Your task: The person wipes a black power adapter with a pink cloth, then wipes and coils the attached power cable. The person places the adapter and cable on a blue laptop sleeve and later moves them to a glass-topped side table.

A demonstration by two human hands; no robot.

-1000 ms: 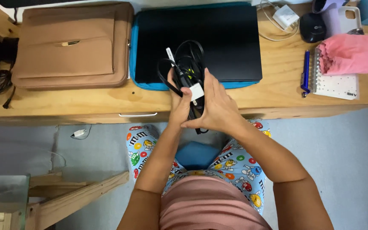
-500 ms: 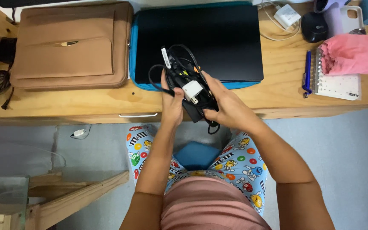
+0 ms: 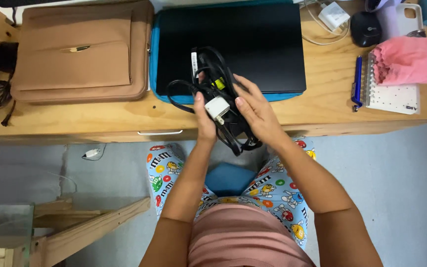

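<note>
A flat black laptop lies on a blue padded sleeve on the long wooden desk. A soft tan fabric bag lies just left of it. Far right, a crumpled pink cloth sits on a white spiral notebook, with a blue pen beside it.

A bundled black power cable with a black adapter brick and a white plug sat loosely coiled, loops spilling toward nine and six o'clock, above the desk's front edge.
</note>
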